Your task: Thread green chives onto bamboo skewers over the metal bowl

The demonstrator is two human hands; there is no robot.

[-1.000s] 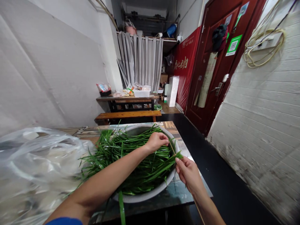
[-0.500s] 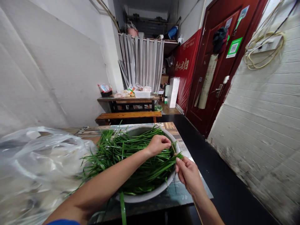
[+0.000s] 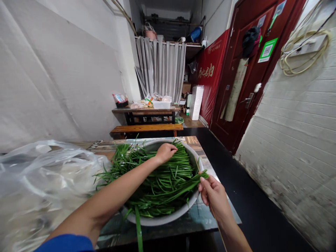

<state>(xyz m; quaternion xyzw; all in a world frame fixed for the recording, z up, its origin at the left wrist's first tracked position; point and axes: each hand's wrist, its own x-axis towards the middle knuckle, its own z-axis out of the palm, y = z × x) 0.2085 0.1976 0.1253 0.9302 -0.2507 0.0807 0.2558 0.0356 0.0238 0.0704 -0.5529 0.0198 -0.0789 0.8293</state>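
Note:
A large grey metal basin (image 3: 168, 218) sits on the table, heaped with long green chive leaves (image 3: 157, 175). My left hand (image 3: 166, 152) reaches over the pile near the basin's far rim, fingers curled on the tips of some leaves. My right hand (image 3: 214, 196) hovers at the basin's right rim. It pinches a small bunch of chive leaves (image 3: 183, 187) together with a thin wooden skewer (image 3: 219, 233) that runs down along my wrist.
A crumpled clear plastic bag (image 3: 44, 182) covers the table's left part. One chive leaf (image 3: 138, 229) hangs over the table's front edge. Beyond stand a wooden bench (image 3: 145, 128) and a second table (image 3: 147, 111) with packets. On the right are a dark floor aisle, red door (image 3: 244, 77) and brick wall.
My left hand has moved from beside the right hand, near the skewer's top, farther back and left over the pile. The right hand stays at the rim with its bunch.

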